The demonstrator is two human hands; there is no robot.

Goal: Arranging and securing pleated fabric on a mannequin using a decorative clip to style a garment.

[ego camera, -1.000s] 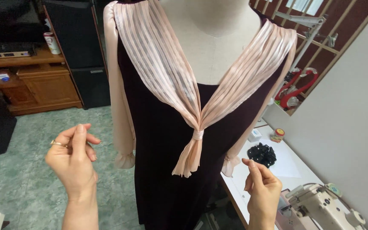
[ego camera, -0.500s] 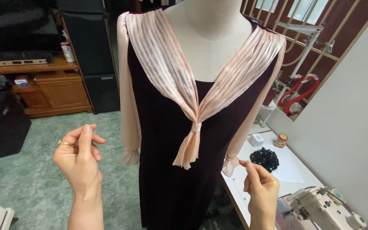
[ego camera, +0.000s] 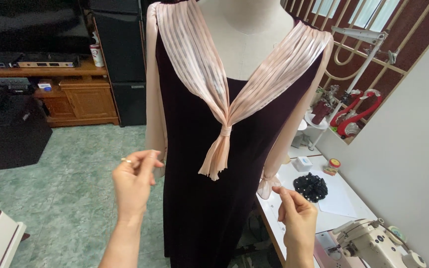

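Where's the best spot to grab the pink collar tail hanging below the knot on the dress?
Probably pinch the collar tail near its flared lower edge, coming from the front. It hangs free of the dark dress below the knot, so the pleats gather easily there.

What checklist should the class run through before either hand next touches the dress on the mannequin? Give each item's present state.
1. Left hand pinched, clear of the dark dress: ok.
2. Right hand pinched just below the pink sleeve cuff, apparently not touching it: ok.
3. What either grip holds, thread or pin: cannot tell.
4. Pleated pink collar gathered at its centre knot: ok.
5. Sewing machine close beside the right hand: not ok.
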